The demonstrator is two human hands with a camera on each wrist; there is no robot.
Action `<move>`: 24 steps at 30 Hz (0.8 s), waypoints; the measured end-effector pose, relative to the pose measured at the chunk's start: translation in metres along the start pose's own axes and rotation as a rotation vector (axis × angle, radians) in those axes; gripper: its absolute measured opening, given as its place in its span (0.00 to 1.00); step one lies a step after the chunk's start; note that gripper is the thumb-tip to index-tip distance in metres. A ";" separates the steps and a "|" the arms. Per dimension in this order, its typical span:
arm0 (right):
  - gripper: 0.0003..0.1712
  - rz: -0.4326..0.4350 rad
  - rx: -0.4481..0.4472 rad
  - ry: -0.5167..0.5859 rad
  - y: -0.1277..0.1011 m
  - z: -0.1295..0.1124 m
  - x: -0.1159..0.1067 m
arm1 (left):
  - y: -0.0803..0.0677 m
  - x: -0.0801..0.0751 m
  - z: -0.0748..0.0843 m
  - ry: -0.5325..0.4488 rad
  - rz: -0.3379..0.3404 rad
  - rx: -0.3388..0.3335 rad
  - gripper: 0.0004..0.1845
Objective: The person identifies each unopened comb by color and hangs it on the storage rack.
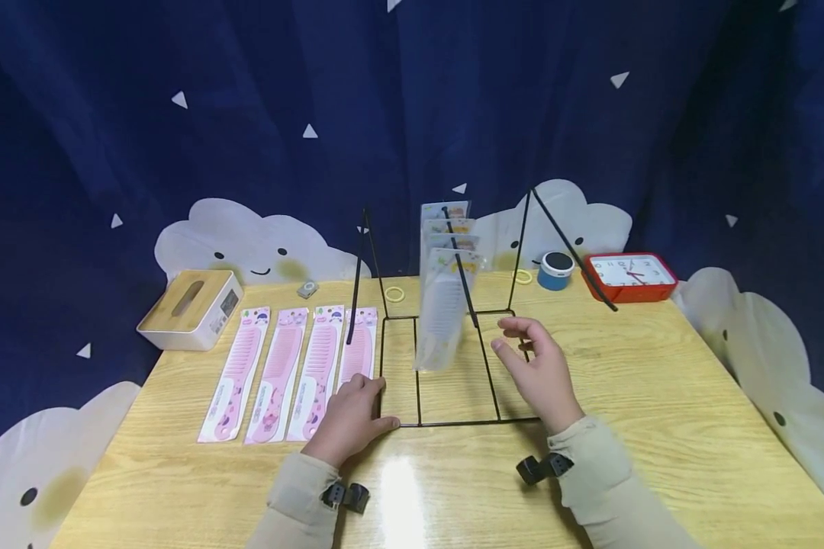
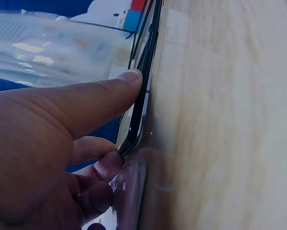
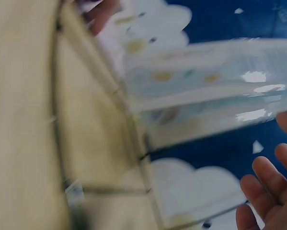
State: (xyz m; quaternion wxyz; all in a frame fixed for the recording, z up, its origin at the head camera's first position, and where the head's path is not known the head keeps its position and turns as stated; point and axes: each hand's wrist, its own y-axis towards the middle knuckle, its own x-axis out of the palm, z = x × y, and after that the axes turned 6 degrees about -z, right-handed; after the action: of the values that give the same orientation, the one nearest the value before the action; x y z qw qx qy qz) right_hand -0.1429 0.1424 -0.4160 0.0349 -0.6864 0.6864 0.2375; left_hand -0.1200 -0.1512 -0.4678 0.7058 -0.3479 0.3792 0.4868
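A black wire display rack (image 1: 458,423) stands on the table with three arms slanting toward me. My left hand (image 1: 352,419) grips its near left corner; the left wrist view has the thumb (image 2: 129,76) on the front rod and fingers at the bend. Several combs in clear packets (image 1: 445,313) hang one behind another on the middle arm. My right hand (image 1: 539,374), holding nothing, is raised over the rack's right side, its fingers loosely bent and apart from the packets. In the right wrist view its fingers (image 3: 263,184) are beside the hanging packets (image 3: 205,91).
Several packaged pink combs (image 1: 232,377) lie in a row left of the rack, the last beneath its left arm. A tissue box (image 1: 199,309) stands behind them. A blue round speaker (image 1: 555,272), a red clock (image 1: 628,278) and a yellow ring (image 1: 394,294) are at the back.
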 end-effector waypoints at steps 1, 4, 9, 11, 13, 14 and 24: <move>0.21 -0.015 -0.002 -0.041 -0.004 0.007 -0.001 | 0.000 0.000 0.000 0.001 0.001 0.001 0.41; 0.27 -0.061 -0.015 -0.138 -0.015 0.027 -0.003 | 0.000 0.000 0.000 -0.002 0.001 0.004 0.41; 0.39 -0.146 -0.028 -0.267 -0.025 0.053 -0.010 | -0.001 -0.001 0.001 0.003 0.003 0.003 0.41; 0.45 -0.192 -0.005 -0.321 -0.029 0.062 -0.014 | -0.001 0.000 0.002 0.001 0.004 -0.002 0.40; 0.52 -0.240 0.044 -0.372 -0.034 0.069 -0.020 | 0.000 0.000 0.003 0.001 0.005 0.004 0.40; 0.56 -0.265 0.071 -0.398 -0.036 0.072 -0.023 | 0.000 0.001 0.003 -0.002 0.004 0.010 0.40; 0.72 -0.380 0.121 -0.546 -0.044 0.080 -0.027 | -0.001 0.001 -0.001 0.016 0.014 0.004 0.41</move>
State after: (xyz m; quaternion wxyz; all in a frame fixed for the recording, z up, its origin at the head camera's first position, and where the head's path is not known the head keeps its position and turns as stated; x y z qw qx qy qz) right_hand -0.1211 0.1999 -0.4890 0.3019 -0.7098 0.5245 0.3606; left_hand -0.1194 -0.1519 -0.4690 0.7000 -0.3477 0.3885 0.4880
